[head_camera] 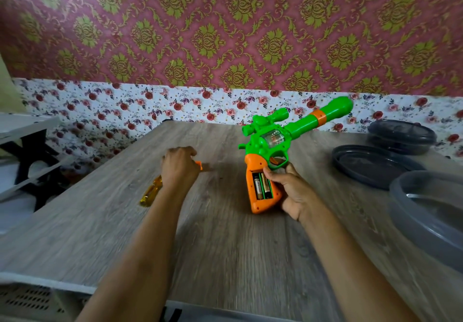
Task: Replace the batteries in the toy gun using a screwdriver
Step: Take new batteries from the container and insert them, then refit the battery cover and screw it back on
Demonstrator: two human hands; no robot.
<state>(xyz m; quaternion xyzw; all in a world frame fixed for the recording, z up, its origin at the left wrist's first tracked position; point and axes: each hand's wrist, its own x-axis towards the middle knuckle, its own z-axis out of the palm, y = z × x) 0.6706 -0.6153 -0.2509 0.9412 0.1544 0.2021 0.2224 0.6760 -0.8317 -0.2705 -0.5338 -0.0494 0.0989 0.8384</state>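
A green toy gun [280, 133] with an orange grip is held tilted above the wooden table [225, 234], barrel pointing up to the right. My right hand [290, 191] grips the orange handle from the right. The battery compartment in the handle stands uncovered, with two batteries [261, 186] inside. My left hand [179, 166] is over the table to the left with curled fingers around a small orange piece [199, 165], most of it hidden. A yellow-handled screwdriver [151, 191] lies on the table just left of that wrist.
Dark round containers and lids [370, 166] sit on the table's right side, with a larger grey one [426, 219] nearer me. A white and black rack [27, 151] stands beyond the table's left edge. The patterned wall rises behind.
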